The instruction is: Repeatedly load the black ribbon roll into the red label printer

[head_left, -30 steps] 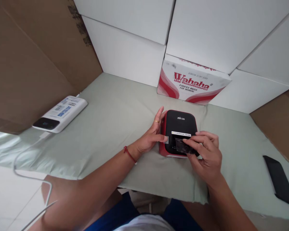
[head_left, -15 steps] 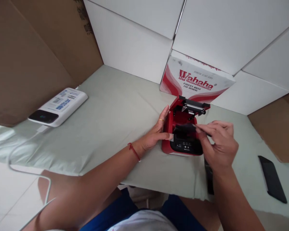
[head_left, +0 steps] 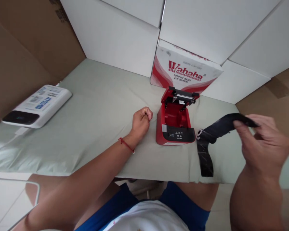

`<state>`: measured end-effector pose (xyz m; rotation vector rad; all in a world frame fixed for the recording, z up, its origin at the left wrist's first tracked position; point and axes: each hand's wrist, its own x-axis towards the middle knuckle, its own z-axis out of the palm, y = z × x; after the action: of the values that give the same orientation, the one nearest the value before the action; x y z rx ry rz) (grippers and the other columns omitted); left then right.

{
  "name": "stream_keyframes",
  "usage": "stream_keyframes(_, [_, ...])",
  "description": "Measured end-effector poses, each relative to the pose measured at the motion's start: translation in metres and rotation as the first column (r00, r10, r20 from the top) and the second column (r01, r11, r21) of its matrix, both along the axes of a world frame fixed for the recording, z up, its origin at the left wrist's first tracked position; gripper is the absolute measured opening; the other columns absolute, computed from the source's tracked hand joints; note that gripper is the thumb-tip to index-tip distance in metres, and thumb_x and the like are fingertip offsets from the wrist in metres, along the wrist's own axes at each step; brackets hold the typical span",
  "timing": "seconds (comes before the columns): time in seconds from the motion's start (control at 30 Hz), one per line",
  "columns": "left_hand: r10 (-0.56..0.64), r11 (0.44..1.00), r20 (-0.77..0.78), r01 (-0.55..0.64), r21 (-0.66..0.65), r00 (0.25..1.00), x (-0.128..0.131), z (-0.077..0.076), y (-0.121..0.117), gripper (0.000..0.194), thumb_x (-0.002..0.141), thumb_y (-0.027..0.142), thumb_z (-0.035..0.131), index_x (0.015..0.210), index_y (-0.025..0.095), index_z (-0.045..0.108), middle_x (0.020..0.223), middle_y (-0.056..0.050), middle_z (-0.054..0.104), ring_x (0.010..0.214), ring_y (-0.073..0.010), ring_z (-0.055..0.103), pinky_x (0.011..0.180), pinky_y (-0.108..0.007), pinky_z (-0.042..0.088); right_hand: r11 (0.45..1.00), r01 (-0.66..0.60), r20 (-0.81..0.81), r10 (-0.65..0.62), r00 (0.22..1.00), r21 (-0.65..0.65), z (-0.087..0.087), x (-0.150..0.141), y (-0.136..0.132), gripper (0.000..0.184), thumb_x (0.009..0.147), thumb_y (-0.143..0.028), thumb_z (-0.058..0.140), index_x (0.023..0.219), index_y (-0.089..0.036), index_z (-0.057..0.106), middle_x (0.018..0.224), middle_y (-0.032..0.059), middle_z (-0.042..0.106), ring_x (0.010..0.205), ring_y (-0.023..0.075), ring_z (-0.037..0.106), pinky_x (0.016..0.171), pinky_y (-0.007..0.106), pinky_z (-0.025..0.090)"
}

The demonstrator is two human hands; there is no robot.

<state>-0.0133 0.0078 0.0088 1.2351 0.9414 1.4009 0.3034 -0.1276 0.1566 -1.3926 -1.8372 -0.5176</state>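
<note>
A red label printer [head_left: 159, 128] stands with its lid tipped up, its red inner bay bare and its black button panel facing me. Beside it on the left is my left hand [head_left: 141, 123], fingers curled into a loose fist, apart from the printer. Off to the right, my right hand [head_left: 262, 138] pinches the end of a black strip [head_left: 223, 125]. That strip runs down to a small roll with a pale core [head_left: 199, 132] at the printer's right side. Another length of it hangs flat toward the front edge.
Behind the printer leans a white and red Wahaha carton [head_left: 185, 72] against white panels. A white power bank [head_left: 42, 106] with a cable lies at the left. Brown cardboard [head_left: 279, 86] borders both sides of the green cloth [head_left: 106, 106].
My right hand has drawn the black strip out of the printer bay and over to the right. My left hand has let go of the printer and curled up.
</note>
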Motion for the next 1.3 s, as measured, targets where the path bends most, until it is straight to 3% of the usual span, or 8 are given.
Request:
stream_keyframes(0.1, [-0.029, 0.999, -0.005, 0.029, -0.022, 1.000, 0.001, 0.002, 0.001, 0.007, 0.056, 0.017, 0.046, 0.056, 0.022, 0.051, 0.062, 0.001, 0.053, 0.063, -0.0131, 0.045, 0.065, -0.029, 0.036, 0.997, 0.037, 0.050, -0.040, 0.998, 0.068, -0.015, -0.009, -0.008, 0.011, 0.098, -0.026, 0.085, 0.108, -0.031, 0.085, 0.089, 0.0011, 0.081, 0.101, 0.0280, 0.075, 0.089, 0.045, 0.060])
stream_keyframes(0.23, [-0.031, 0.997, -0.013, 0.030, -0.069, 0.999, 0.003, 0.001, 0.003, 0.006, 0.054, 0.019, 0.046, 0.053, 0.022, 0.051, 0.056, 0.001, 0.050, 0.058, -0.0130, 0.041, 0.060, -0.029, 0.031, 0.954, -0.155, 0.165, 0.202, 0.965, -0.258, -0.049, -0.017, -0.027, 0.023, 0.103, -0.015, 0.072, 0.120, -0.027, 0.081, 0.106, 0.0029, 0.086, 0.113, 0.0262, 0.073, 0.097, 0.045, 0.060])
stream_keyframes(0.43, [-0.033, 0.994, -0.035, 0.029, -0.105, 0.999, 0.003, -0.002, 0.005, 0.008, 0.054, 0.018, 0.046, 0.054, 0.022, 0.053, 0.056, 0.001, 0.052, 0.058, -0.0132, 0.042, 0.060, -0.029, 0.029, 0.612, -0.370, -0.102, 0.427, 0.899, -0.699, -0.070, -0.004, -0.056, 0.040, 0.108, -0.028, 0.070, 0.148, -0.032, 0.072, 0.142, 0.0056, 0.081, 0.141, 0.0279, 0.068, 0.112, 0.048, 0.062])
stream_keyframes(0.63, [-0.045, 0.992, -0.068, 0.037, -0.120, 0.997, 0.002, 0.000, 0.006, 0.010, 0.056, 0.018, 0.046, 0.055, 0.022, 0.056, 0.057, 0.001, 0.052, 0.058, -0.0135, 0.042, 0.060, -0.029, 0.029, 0.891, 0.025, -0.049, -0.052, 0.997, -0.454, -0.086, 0.041, -0.032, 0.024, 0.110, -0.033, 0.063, 0.123, -0.029, 0.083, 0.124, 0.0073, 0.086, 0.112, 0.0255, 0.080, 0.102, 0.046, 0.065])
stream_keyframes(0.93, [-0.072, 0.989, -0.116, 0.055, -0.140, 0.991, 0.000, 0.004, 0.002, 0.013, 0.059, 0.016, 0.045, 0.058, 0.022, 0.057, 0.058, 0.002, 0.053, 0.059, -0.0137, 0.043, 0.062, -0.029, 0.030, 0.692, 0.173, 0.155, -0.090, 0.984, -0.700, -0.104, 0.040, 0.010, 0.047, 0.105, -0.049, 0.055, 0.130, -0.021, 0.084, 0.125, 0.0147, 0.085, 0.112, 0.0365, 0.077, 0.100, 0.056, 0.064])
stream_keyframes(1.1, [-0.090, 0.987, -0.145, 0.068, -0.148, 0.985, 0.002, 0.003, 0.003, 0.015, 0.060, 0.014, 0.045, 0.058, 0.022, 0.057, 0.056, 0.003, 0.052, 0.059, -0.0139, 0.043, 0.063, -0.030, 0.031, 0.568, 0.199, 0.201, -0.060, 0.978, -0.799, -0.077, 0.046, 0.016, 0.045, 0.097, -0.044, 0.061, 0.126, -0.019, 0.086, 0.116, 0.0159, 0.087, 0.103, 0.0397, 0.081, 0.092, 0.056, 0.066])
stream_keyframes(1.23, [-0.101, 0.985, -0.154, 0.077, -0.155, 0.983, 0.003, 0.002, 0.005, 0.016, 0.061, 0.013, 0.044, 0.057, 0.021, 0.057, 0.056, 0.003, 0.052, 0.059, -0.0138, 0.044, 0.064, -0.029, 0.032, 0.344, -0.003, 0.044, 0.131, 0.990, -0.939, 0.000, 0.044, 0.007, 0.036, 0.099, -0.055, 0.070, 0.122, -0.033, 0.087, 0.120, 0.0055, 0.088, 0.099, 0.0308, 0.084, 0.085, 0.041, 0.069])
stream_keyframes(1.3, [-0.110, 0.984, -0.157, 0.084, -0.160, 0.981, 0.004, 0.002, 0.005, 0.016, 0.061, 0.012, 0.044, 0.057, 0.021, 0.056, 0.056, 0.003, 0.052, 0.059, -0.0138, 0.044, 0.064, -0.029, 0.031, 0.341, -0.109, -0.036, 0.213, 0.976, -0.934, 0.040, 0.028, 0.007, 0.038, 0.099, -0.059, 0.075, 0.128, -0.038, 0.086, 0.123, 0.0033, 0.087, 0.100, 0.0289, 0.084, 0.084, 0.038, 0.069])
